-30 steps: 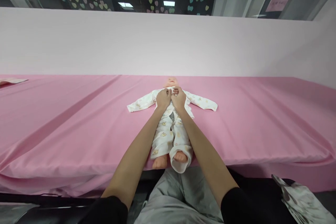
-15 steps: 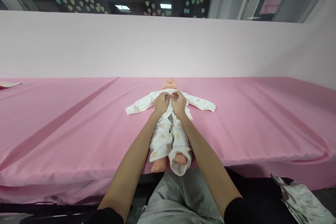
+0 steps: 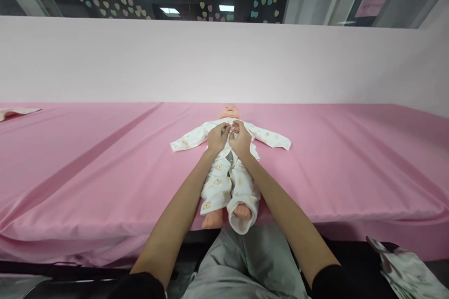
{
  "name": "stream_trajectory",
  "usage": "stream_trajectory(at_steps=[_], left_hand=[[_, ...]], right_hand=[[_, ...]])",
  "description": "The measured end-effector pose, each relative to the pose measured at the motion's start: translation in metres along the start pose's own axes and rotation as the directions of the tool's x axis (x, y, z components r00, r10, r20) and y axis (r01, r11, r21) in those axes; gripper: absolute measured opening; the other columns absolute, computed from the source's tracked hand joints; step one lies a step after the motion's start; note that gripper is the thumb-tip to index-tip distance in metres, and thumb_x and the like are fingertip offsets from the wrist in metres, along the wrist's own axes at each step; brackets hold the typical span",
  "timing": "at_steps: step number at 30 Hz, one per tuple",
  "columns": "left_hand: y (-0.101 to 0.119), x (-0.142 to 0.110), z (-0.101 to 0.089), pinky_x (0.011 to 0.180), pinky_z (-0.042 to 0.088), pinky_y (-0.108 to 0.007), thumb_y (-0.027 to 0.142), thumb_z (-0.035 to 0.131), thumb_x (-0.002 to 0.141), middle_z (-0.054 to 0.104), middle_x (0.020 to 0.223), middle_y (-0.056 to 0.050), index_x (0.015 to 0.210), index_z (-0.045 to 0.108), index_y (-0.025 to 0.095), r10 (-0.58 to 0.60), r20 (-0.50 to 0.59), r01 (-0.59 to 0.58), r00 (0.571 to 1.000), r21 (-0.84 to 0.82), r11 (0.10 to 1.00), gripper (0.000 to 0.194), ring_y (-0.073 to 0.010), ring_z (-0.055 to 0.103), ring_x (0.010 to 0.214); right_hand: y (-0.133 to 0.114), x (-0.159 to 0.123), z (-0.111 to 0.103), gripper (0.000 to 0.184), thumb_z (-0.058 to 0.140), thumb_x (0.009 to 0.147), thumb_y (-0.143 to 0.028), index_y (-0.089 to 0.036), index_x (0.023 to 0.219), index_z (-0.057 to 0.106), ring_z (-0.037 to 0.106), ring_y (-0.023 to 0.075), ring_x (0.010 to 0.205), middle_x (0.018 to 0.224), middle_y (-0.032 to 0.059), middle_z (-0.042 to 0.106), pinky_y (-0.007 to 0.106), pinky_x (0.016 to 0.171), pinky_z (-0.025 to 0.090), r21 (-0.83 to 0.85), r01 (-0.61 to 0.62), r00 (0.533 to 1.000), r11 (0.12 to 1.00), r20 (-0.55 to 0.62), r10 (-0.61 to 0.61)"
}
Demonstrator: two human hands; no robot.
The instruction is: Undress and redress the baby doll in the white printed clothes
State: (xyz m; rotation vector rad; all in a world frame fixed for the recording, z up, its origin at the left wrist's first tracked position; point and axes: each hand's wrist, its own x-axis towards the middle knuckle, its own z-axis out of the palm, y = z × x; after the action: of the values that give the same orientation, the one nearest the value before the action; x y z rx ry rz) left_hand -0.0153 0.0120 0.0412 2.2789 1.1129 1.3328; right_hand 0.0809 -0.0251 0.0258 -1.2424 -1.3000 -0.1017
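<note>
A baby doll (image 3: 229, 111) lies on its back on the pink sheet (image 3: 105, 168), head away from me and bare feet at the near edge. It wears a white printed romper (image 3: 224, 184) with its sleeves spread to both sides. My left hand (image 3: 216, 137) and my right hand (image 3: 241, 138) sit side by side on the doll's chest. Both have their fingers curled and pinch the front edges of the romper where it closes.
The pink sheet covers a long table backed by a pale pink partition (image 3: 224, 60). A piece of cloth (image 3: 16, 112) lies at the far left. A crumpled silvery bag (image 3: 403, 268) sits at the lower right, and my grey trousers (image 3: 245, 266) are below the table edge.
Both hands have shifted slightly down the doll's chest, from the neck toward the middle of the romper front. The doll has not moved.
</note>
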Motion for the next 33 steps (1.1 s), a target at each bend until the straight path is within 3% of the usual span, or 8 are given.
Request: stream_trajectory(at_steps=[5,9,12,16,22,25,28,33], left_hand=[[-0.009,-0.001,0.000,0.070,0.040,-0.026,0.020,0.048,0.082,0.066,0.100,-0.002,0.096,0.068,0.020,0.072,-0.001,-0.072,0.997,-0.050,0.996,0.024,-0.0130,0.054,0.071],[-0.007,-0.002,-0.003,0.061,0.038,-0.025,0.029,0.055,0.080,0.064,0.094,-0.002,0.098,0.068,0.020,0.038,-0.001,-0.037,0.999,-0.077,0.996,0.024,-0.0099,0.045,0.057],[-0.004,-0.003,-0.005,0.061,0.037,-0.025,0.037,0.066,0.071,0.062,0.091,-0.002,0.099,0.067,0.021,0.035,0.001,-0.035,0.999,-0.035,0.999,0.032,-0.0097,0.044,0.057],[-0.009,-0.001,-0.003,0.060,0.036,-0.024,0.032,0.068,0.068,0.060,0.081,0.000,0.086,0.065,0.019,-0.041,-0.019,0.038,0.999,-0.117,0.992,0.022,-0.0093,0.043,0.058],[-0.021,-0.002,-0.006,0.052,0.034,-0.022,0.022,0.057,0.070,0.056,0.085,0.000,0.088,0.056,0.016,-0.338,-0.163,0.240,0.927,-0.436,0.867,0.019,-0.0066,0.041,0.052],[-0.012,-0.006,-0.011,0.055,0.033,-0.023,0.021,0.056,0.069,0.054,0.070,0.002,0.076,0.056,0.017,-0.127,-0.046,0.111,0.991,-0.268,0.957,0.008,-0.0090,0.043,0.055],[-0.002,-0.010,-0.016,0.058,0.031,-0.025,0.023,0.053,0.072,0.052,0.062,0.002,0.065,0.057,0.017,0.099,0.121,-0.090,0.988,-0.072,0.993,0.011,-0.0109,0.044,0.059],[-0.005,-0.008,-0.018,0.060,0.032,-0.025,0.027,0.050,0.073,0.054,0.064,0.001,0.072,0.064,0.016,0.146,0.195,-0.121,0.970,-0.131,0.984,0.017,-0.0116,0.045,0.062]], right_hand=[[-0.002,-0.004,-0.005,0.044,0.045,0.068,-0.006,-0.020,0.110,0.048,0.064,0.0171,0.086,0.110,0.0049,0.062,0.031,0.083,0.049,0.021,0.020,0.998,1.000,0.065,-0.021],[-0.001,-0.001,-0.006,0.038,0.039,0.072,-0.005,-0.020,0.105,0.050,0.063,0.0165,0.090,0.109,0.0053,0.061,0.031,0.084,0.049,0.085,0.038,0.997,0.996,0.063,-0.044],[0.003,0.002,-0.009,0.033,0.035,0.072,-0.006,-0.019,0.099,0.049,0.063,0.0142,0.085,0.100,0.0059,0.060,0.028,0.080,0.050,0.214,-0.100,0.993,0.972,-0.044,0.112],[0.005,0.005,-0.017,0.027,0.037,0.067,-0.007,-0.018,0.089,0.048,0.061,0.0123,0.070,0.088,0.0039,0.057,0.025,0.069,0.050,0.320,-0.288,0.927,0.903,-0.144,0.347],[-0.004,-0.002,-0.022,0.018,0.041,0.065,-0.010,-0.018,0.072,0.055,0.050,0.0140,0.061,0.064,-0.0007,0.054,0.027,0.066,0.041,0.023,-0.089,0.990,0.996,0.110,0.086],[-0.007,-0.006,-0.021,0.015,0.042,0.063,-0.010,-0.018,0.068,0.052,0.047,0.0156,0.067,0.068,0.0011,0.052,0.028,0.064,0.036,-0.127,0.105,0.975,0.986,0.211,-0.077],[-0.007,-0.006,-0.021,0.010,0.042,0.061,-0.010,-0.019,0.065,0.045,0.044,0.0159,0.069,0.069,0.0012,0.049,0.027,0.062,0.033,-0.171,0.128,0.977,0.977,0.193,-0.094],[-0.003,-0.002,-0.021,0.013,0.046,0.059,-0.011,-0.019,0.068,0.045,0.043,0.0135,0.063,0.063,-0.0022,0.046,0.026,0.061,0.033,-0.038,0.033,0.973,0.999,0.230,-0.023]])
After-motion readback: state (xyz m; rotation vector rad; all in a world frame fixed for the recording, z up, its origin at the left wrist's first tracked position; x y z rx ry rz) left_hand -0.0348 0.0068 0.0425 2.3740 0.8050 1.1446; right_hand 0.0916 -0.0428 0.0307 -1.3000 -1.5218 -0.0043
